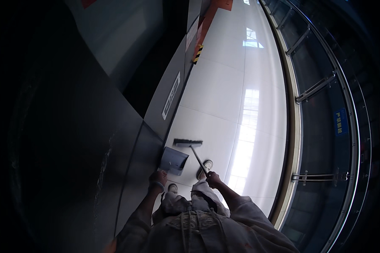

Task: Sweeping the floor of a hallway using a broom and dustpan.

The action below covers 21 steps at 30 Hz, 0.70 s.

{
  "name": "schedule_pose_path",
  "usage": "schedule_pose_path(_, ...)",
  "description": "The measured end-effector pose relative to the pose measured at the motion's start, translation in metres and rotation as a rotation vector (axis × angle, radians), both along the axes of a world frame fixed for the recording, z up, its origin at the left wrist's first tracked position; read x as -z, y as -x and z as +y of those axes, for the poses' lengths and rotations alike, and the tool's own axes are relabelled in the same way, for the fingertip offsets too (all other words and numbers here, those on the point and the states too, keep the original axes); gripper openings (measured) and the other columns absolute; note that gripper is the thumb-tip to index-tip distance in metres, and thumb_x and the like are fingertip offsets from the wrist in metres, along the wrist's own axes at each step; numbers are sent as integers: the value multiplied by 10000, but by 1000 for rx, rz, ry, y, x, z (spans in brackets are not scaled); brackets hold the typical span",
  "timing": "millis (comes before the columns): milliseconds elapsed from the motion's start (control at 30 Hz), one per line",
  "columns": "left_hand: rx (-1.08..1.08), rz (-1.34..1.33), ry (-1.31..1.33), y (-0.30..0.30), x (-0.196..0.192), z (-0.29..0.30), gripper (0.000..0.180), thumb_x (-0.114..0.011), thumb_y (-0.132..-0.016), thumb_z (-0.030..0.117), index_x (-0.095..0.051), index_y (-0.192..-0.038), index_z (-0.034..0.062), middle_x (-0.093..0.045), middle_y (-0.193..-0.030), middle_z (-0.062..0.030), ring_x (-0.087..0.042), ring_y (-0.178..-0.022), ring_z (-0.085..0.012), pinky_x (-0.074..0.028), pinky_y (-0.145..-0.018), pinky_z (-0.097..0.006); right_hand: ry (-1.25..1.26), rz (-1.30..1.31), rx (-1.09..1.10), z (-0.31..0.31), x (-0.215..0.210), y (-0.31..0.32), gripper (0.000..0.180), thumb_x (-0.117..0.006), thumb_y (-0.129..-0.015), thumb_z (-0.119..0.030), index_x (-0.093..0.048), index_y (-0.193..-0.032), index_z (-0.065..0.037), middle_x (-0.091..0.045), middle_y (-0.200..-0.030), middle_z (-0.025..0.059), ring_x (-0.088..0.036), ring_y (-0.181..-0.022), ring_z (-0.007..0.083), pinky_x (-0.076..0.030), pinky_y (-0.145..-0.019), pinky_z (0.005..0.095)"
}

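Observation:
My right hand (214, 179) is wrapped round the handle of a broom (188, 143). Its wide head with dark bristles lies ahead of my feet, just beyond the dustpan, and looks slightly blurred. A grey dustpan (174, 160) is low at the floor beside the dark wall on my left, in front of my left foot. My left hand (158, 176) is closed at the dustpan's near end, where its handle is; the fingers cover most of that handle. A small light speck shows inside the pan. Between the broom head and the pan there is a narrow gap.
Dark wall panels (133, 168) run close along my left, with a yellow-and-black striped marker (198, 55) farther on. The pale tiled floor (215, 97) stretches ahead with bright reflections. A metal railing (353, 139) with glass panels and a blue sign (340, 122) lines the right side.

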<state>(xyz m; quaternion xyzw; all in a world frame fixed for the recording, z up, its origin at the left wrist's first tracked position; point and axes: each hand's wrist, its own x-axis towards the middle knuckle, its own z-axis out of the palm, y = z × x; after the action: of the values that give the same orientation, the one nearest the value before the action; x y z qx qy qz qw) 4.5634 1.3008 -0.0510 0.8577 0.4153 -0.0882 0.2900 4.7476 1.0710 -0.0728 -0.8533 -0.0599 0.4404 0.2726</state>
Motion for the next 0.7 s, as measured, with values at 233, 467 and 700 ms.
schedule_pose_path(233, 2, -34, -18, -28, 27, 0, 123, -654, -688, 190, -617, -712, 76, -627, -692, -103, -625, -665, -247, -483, -610, -338, -190, 706, 264, -91, -51, -120, 354, -583, -785, -43, -464, -1113, 19, -463, -541, 59, -372, -367, 95, -253, -321, 235)
schedule_pose_path(467, 30, 22, 43, -118, 9, -25, 111, -610, -706, 226, -636, -755, 130, -627, -754, -111, -608, -725, -294, -489, -641, -376, -261, 462, 514, -132, -50, -203, 355, -526, -778, -48, -419, -1116, -21, -452, -571, 60, -417, -399, 120, -298, -319, 240)
schedule_pose_path(700, 232, 54, 7, -229, -12, -73, 127, -641, -686, 226, -639, -758, 122, -622, -718, -126, -610, -674, -291, -482, -612, -364, -163, 81, 604, -148, -3, -270, 200, -499, -745, -38, -402, -920, -27, -490, -603, 97, -503, -417, 175, -398, -312, 306)
